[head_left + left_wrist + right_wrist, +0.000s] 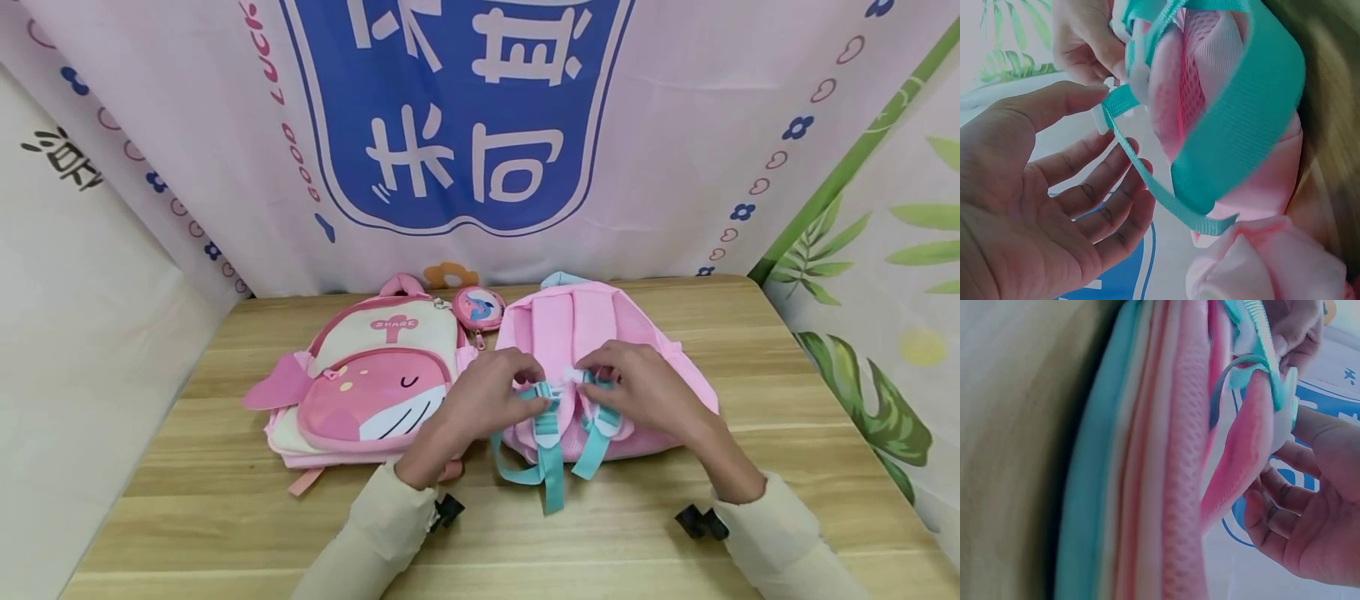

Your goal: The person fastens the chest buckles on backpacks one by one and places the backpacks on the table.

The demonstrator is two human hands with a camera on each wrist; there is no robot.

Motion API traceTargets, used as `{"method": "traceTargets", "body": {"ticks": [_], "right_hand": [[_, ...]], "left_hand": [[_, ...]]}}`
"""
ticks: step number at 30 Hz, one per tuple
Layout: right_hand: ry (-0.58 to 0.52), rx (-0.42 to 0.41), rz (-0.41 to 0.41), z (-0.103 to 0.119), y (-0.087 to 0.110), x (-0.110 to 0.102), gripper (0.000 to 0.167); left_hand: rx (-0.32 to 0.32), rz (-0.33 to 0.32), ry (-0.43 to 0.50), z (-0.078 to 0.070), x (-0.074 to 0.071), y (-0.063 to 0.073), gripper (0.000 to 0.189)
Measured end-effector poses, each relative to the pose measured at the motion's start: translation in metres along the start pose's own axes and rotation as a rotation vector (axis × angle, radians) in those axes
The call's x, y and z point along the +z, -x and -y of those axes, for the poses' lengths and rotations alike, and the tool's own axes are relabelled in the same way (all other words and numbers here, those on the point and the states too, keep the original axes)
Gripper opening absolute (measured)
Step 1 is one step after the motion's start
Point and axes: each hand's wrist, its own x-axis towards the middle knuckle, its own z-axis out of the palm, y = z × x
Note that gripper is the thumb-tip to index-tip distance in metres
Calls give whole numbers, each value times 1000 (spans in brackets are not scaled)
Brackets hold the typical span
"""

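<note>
Pinching buckled turquoise straps (553,479) with left hand (486,393) and right hand (647,387), bending other fingers loosely.
Working at pink backpack (592,315) on wooden table (592,542); perhaps risking slip by pinching too lightly.

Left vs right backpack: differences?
Side up: the left backpack shows its whale front, the right backpack its back.
Top: pink handle on the left backpack, light blue handle on the right.
Handling: left hand and right hand hold the right backpack's turquoise straps; neither holds the left backpack.
Shared: both show pink fabric and rest on the wooden table.
</note>
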Motion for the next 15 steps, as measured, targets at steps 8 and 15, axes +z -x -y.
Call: {"method": "traceTargets", "body": {"ticks": [8, 15], "right_hand": [[-14, 6, -30, -11, 11, -19, 26], [-8, 10, -39, -30, 27, -37, 26]], "left_hand": [[-18, -50, 78, 3, -7, -1, 20], [17, -93, 123, 3, -3, -6, 18]]}}
